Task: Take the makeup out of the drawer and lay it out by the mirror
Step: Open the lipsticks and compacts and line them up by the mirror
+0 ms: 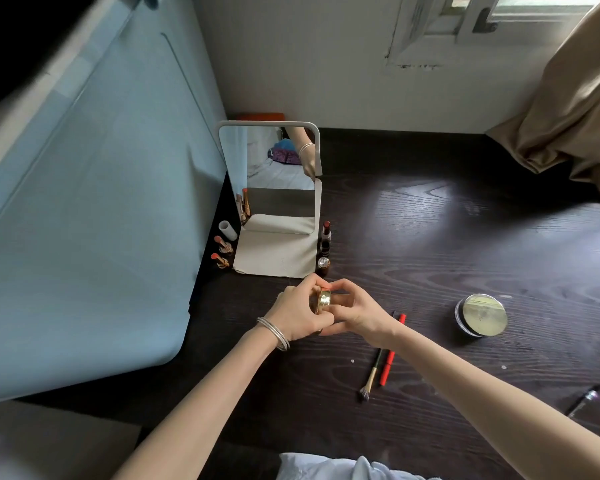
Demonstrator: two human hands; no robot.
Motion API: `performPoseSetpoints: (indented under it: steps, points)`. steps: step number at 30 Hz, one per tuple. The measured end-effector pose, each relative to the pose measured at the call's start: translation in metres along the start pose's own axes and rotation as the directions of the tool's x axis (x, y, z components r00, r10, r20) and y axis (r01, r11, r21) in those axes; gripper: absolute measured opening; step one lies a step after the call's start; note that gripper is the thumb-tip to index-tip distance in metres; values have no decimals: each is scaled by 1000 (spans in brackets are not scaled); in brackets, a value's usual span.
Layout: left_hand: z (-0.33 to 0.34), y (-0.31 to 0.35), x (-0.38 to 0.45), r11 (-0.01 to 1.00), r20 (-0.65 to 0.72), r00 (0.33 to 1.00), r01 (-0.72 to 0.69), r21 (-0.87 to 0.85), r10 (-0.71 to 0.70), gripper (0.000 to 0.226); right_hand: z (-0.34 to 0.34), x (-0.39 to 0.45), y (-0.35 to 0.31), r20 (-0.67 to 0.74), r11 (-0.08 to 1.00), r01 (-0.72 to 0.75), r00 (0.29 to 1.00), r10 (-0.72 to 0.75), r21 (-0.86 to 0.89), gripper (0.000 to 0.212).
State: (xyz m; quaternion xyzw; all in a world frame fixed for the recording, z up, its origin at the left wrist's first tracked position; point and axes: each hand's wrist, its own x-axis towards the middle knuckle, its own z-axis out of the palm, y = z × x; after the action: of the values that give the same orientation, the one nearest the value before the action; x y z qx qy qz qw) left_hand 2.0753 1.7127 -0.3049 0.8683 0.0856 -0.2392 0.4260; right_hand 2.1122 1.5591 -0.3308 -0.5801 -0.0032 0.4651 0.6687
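Both hands meet over the dark wooden table (430,237), gripping a round gold compact (324,298) between them: the left hand (300,311) wraps it from the left, the right hand (355,311) pinches its right edge. Just beyond the hands stands the white-framed mirror (274,199). Open lipsticks (222,249) stand beyond the left hand, another lipstick (326,233) beyond the right. A makeup brush (371,374) and red pencil (390,355) lie under the right wrist; a lidded jar (481,315) sits further right.
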Motion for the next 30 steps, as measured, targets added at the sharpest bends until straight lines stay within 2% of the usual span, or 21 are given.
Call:
performPoseSetpoints:
  steps: [4, 9, 17, 22, 25, 28, 30]
  points:
    - [1, -1, -1, 1000, 2, 1000, -8, -4, 8, 45, 0, 2, 1, 1, 999, 4, 1000, -4, -39, 51]
    - [5, -1, -3, 999, -14, 1000, -3, -52, 2, 47, -5, 6, 4, 12, 996, 13, 1000, -12, -84, 31]
    - [-1, -8, -9, 963, -10, 999, -46, -265, 44, 46, -14, 2, -7, 121, 1000, -24, 992, 22, 14, 36]
    - [1, -9, -6, 970, -26, 998, -68, -234, 64, 51, -6, 2, -8, 106, 998, -44, 994, 40, 34, 50]
    - [4, -8, -5, 965, -85, 994, -82, -249, 63, 52, 0, 3, -9, 104, 998, -49, 994, 45, 32, 56]
    - [5, -8, -5, 974, -96, 993, -89, -211, 69, 52, 1, 3, -8, 90, 998, -40, 995, 36, 43, 54]
    - [5, -7, -4, 982, -92, 994, -79, -172, 64, 52, 2, 3, -6, 79, 999, -10, 997, 7, 40, 45]
